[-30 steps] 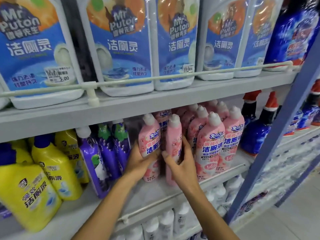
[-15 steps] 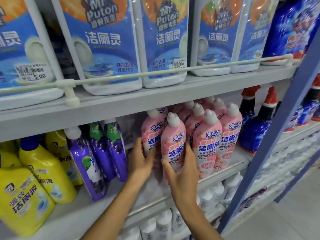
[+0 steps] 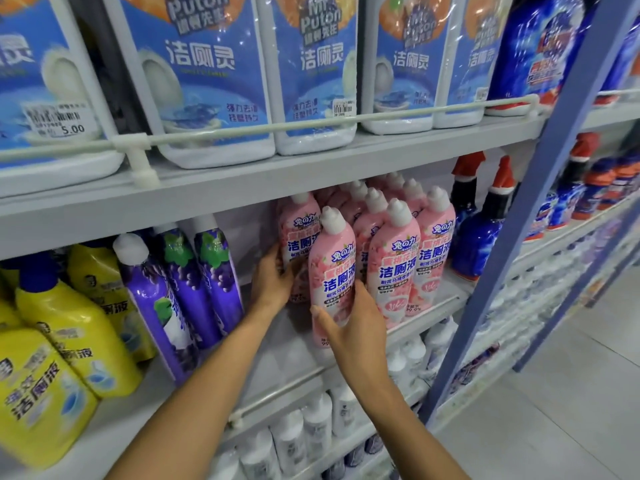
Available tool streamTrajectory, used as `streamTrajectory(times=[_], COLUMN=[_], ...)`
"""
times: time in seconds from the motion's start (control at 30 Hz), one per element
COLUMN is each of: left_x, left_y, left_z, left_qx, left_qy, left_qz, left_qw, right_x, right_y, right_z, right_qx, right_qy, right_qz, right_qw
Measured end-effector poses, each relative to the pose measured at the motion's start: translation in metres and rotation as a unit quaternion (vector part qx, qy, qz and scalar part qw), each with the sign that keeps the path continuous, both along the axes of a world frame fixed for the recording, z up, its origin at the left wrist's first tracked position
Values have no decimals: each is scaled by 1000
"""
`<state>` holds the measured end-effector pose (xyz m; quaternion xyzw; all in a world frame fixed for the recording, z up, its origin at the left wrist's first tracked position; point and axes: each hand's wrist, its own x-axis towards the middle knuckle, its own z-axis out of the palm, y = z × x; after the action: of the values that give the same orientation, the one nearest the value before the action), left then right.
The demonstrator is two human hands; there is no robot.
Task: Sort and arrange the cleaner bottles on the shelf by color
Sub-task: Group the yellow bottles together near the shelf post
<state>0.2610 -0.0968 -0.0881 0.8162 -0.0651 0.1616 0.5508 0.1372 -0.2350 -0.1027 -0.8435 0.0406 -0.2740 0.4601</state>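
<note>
Pink cleaner bottle (image 3: 332, 271) sits at the front of the middle shelf (image 3: 277, 355) w/ the pink group. Right hand (image 3: 353, 327) wraps its base; left hand (image 3: 273, 282) prob. grips rear pink bottle (image 3: 298, 230). Risk: a nudge topples the packed neighbours over the guard rail (image 3: 284, 389).

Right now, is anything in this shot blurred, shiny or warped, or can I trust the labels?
Head view: the pink bottle in the right hand reads sharp; the yellow bottles at lower left are smeared; glare streaks the wrapped white jugs up top; the wide lens bows the shelf edge.
</note>
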Motion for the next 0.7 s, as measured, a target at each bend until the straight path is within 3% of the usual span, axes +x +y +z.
streamTrajectory(times=[0.17,0.3,0.7], left_x=[0,2,10], left_y=[-3,-2,4], left_z=[-2,-6,-20], left_qx=[-14,-36,-220], left_qy=[-2,6,122], left_qz=[14,13,-26], left_qw=[1000,999,968], right_x=[0,5,36], right_y=[-1,4,32], right_z=[6,10,27], right_qx=[-56,-47,-56], right_qy=[38,62,122], right_qz=[-29,-36,-69], right_qw=[997,996,989])
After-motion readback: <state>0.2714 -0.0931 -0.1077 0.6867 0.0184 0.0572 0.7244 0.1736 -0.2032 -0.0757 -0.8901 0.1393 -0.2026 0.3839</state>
